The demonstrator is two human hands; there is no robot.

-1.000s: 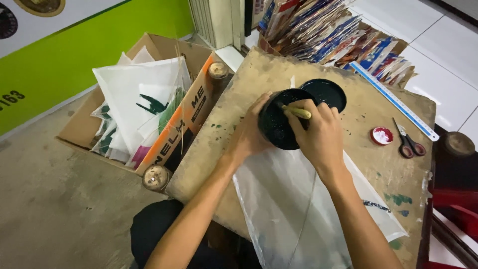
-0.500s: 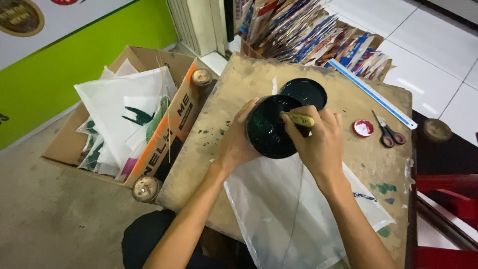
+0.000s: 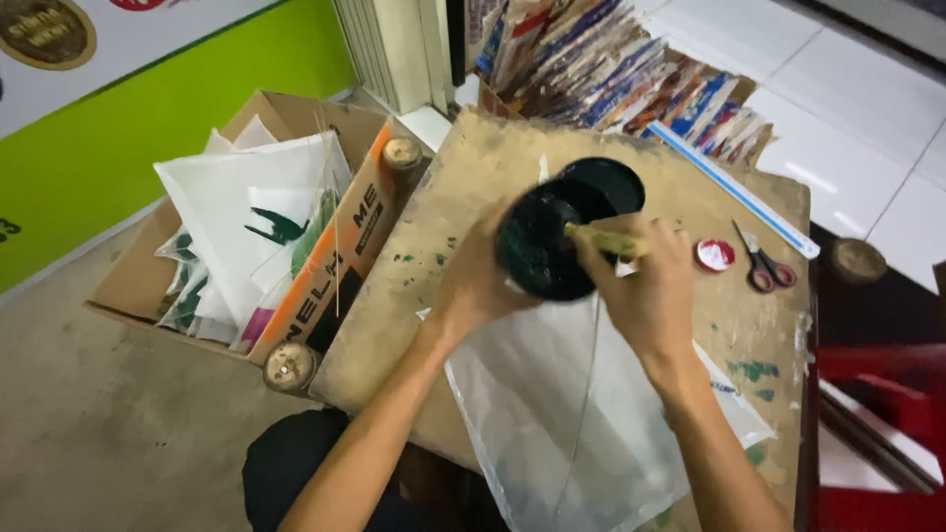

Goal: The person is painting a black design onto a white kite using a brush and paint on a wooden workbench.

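Bare counter (image 3: 473,187) lies left of the black pot (image 3: 537,246). The left hand (image 3: 473,286) cups the pot, tilted; the right hand (image 3: 645,291) grips a yellow-handled brush (image 3: 606,239) inside it.

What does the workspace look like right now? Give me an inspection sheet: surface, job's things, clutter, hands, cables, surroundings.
Surface: worn, paint-stained board; white plastic sheet lies across its near side.
Job's things: black round container, tilted toward the camera; yellowish stick tool reaches into it; black lid behind it.
Clutter: scissors, small red cap, blue-edged ruler.
Hands: left hand grips the container's side; right hand holds the stick.
Cables: nothing seen.
Surroundings: cardboard box of white printed bags on the left; stacked packets behind; green wall; red furniture on the right.
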